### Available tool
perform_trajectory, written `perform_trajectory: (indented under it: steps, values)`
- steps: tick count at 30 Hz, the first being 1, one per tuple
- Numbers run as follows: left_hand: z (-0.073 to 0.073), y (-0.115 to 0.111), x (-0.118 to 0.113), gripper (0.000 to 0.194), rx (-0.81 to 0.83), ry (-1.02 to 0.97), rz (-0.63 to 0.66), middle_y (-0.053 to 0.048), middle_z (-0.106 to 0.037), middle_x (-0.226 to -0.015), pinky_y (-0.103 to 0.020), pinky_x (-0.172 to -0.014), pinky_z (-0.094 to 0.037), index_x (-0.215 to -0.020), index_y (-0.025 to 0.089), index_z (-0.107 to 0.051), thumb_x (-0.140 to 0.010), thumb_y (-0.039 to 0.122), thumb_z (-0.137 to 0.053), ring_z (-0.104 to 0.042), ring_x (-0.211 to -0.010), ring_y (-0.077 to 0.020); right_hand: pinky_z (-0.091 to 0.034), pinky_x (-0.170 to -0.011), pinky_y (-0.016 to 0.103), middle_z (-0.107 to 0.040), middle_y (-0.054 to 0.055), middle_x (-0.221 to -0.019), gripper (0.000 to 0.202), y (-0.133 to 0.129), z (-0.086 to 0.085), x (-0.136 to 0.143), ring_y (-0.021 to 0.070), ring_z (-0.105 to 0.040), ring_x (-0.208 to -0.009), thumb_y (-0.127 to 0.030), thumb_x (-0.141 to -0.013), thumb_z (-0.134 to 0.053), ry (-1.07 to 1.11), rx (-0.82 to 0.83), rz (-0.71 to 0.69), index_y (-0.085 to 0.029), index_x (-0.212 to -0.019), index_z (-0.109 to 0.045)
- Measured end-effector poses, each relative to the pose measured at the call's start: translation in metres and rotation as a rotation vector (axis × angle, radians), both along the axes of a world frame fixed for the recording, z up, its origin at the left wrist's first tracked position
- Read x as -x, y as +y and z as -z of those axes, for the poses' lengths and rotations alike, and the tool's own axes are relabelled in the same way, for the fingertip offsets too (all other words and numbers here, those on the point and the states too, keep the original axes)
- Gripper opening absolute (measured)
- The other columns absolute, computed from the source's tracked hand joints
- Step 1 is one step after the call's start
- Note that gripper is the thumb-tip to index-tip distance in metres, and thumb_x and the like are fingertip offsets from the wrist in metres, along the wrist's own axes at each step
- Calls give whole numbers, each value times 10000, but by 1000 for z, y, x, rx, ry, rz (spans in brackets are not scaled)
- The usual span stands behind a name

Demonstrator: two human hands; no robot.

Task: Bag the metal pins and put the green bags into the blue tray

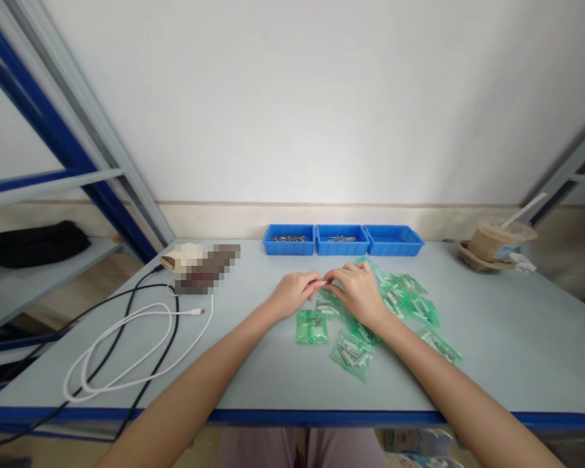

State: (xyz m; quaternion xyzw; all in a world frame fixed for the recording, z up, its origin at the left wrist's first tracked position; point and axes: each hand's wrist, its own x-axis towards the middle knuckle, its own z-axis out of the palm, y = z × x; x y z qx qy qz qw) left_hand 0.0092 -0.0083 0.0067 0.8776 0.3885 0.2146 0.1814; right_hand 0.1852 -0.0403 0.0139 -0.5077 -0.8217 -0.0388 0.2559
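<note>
Green bags (pixel 394 302): several, exact count cannot be told; overlapped in a loose pile on the grey table (pixel 511 344), under and beside the right hand; white pieces (pixel 422 311) and metal pieces (pixel 316 321) are seen through the film.
Near-left bag (pixel 312 327): laid flat just in front of the left hand; metal pieces contained.
Front bag (pixel 353 354): laid nearest the table's blue edge; white and metal pieces contained.
Outer bag (pixel 441 344): laid just right of the right forearm (pixel 443 383).
Left hand (pixel 292 294): held at the pile's left side, thumb and fingers drawn together.
Right hand (pixel 359 291): held over the pile, fingers curled, tips brought to those of the left.
Grip: fingertips of 2 hands met; a small pale piece (pixel 324 282) is shown there, but by which hand it is gripped cannot be told.
Blue trays: 3, set in a row by the wall (pixel 322 117); brass-toned screws held in the left tray (pixel 289 248), silvery ones in the middle tray (pixel 342 249); the right tray (pixel 394 249) set alongside.
Cup (pixel 490 246): 1, seated in a cardboard holder (pixel 480 261), far right.
Cables: white cable (pixel 185 312) looped across black cable (pixel 176 318), left.
</note>
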Motion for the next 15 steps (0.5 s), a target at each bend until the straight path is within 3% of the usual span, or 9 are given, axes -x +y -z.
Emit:
perform_trajectory:
  steps: [3,6,15]
  values:
    - [-1,1,0,243,87,-77,-4,48,-586,-589,-192,-557,-364,-869,192,-551,-875,388,-408,-529,-542,-107,-261,-732,304,-675,45,-809,196,-2,-1,2,173,-562,-785,-294,-886,-451,-86,-39,26,-205,-869,-625]
    - [1,4,1,208,97,-98,-11,51,-586,-603,-192,-554,-364,-918,197,-536,-855,373,-445,-518,-528,-106,-296,-687,274,-672,16,-793,194,0,2,0,152,-583,-729,-327,-882,-455,-31,24,54,-213,-877,-612]
    - [3,3,0,197,123,-108,-33,57,-574,-585,-215,-597,-387,-923,200,-504,-893,312,-344,-491,-477,-107,-357,-599,232,-669,15,-938,197,0,8,2,140,-613,-748,-299,-872,-461,-8,61,22,-234,-1034,-554]
